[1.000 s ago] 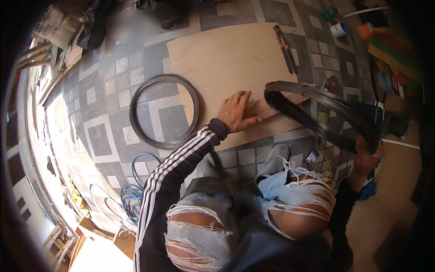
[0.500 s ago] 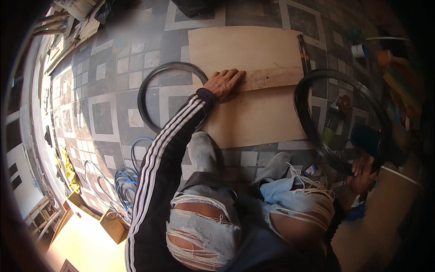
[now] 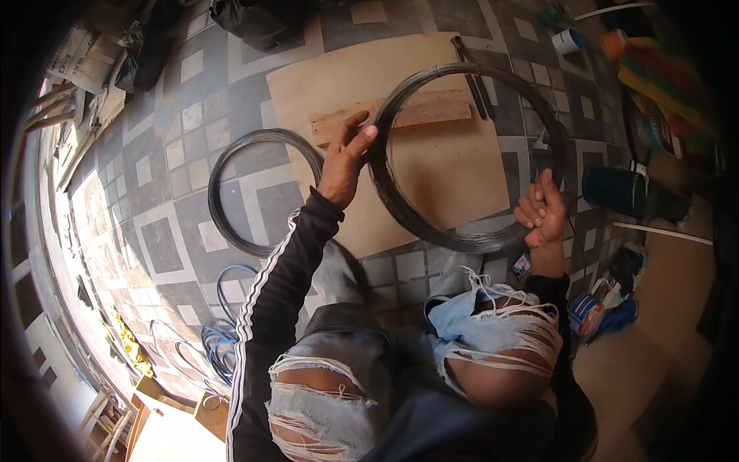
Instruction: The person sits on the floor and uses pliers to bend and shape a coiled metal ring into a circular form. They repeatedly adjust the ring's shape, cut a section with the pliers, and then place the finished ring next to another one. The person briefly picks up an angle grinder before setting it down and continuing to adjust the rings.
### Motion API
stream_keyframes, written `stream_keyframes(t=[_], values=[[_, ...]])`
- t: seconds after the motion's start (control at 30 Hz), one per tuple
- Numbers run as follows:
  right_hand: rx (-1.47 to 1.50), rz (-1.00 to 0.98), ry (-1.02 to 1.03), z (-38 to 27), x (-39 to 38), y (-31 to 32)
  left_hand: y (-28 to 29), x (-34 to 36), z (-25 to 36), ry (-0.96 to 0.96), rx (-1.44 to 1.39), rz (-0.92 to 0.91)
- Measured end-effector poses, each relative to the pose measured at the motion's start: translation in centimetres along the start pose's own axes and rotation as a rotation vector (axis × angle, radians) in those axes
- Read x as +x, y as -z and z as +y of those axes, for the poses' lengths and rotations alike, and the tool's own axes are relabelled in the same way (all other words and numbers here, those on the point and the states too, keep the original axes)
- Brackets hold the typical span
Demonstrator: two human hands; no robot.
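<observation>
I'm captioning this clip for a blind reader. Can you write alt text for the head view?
Seen from above, a seated person holds a large coil of dark wire up between both hands, left hand on its left side, right hand at its lower right. Below lie a plywood sheet and a second wire coil on patterned tiles.

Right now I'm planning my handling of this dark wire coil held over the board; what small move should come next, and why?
Probably lower the dark wire coil flat onto the pale plywood board: left hand and right hand grip opposite sides, holding it in the air above it.
</observation>
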State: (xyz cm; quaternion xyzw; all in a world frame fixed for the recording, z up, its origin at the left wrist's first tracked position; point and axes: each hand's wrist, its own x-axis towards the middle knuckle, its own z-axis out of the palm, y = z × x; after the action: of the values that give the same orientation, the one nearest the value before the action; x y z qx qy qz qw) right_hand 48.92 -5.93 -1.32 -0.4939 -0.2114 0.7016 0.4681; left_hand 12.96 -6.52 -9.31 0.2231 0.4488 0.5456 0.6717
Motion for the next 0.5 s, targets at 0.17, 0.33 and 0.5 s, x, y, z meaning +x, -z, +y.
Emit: stream_keyframes(t=[0.17,0.33,0.5], values=[[-0.046,0.082,-0.304,8.8,7.0,1.0,3.0,-1.8,-4.2,-0.004,0.164,0.226],[-0.236,0.265,-0.390,13.8,11.0,2.2,6.0,-1.1,-7.9,0.216,0.204,0.306],[-0.293,0.274,-0.246,15.0,11.1,3.4,6.8,-0.7,-9.5,0.193,0.190,0.320]])
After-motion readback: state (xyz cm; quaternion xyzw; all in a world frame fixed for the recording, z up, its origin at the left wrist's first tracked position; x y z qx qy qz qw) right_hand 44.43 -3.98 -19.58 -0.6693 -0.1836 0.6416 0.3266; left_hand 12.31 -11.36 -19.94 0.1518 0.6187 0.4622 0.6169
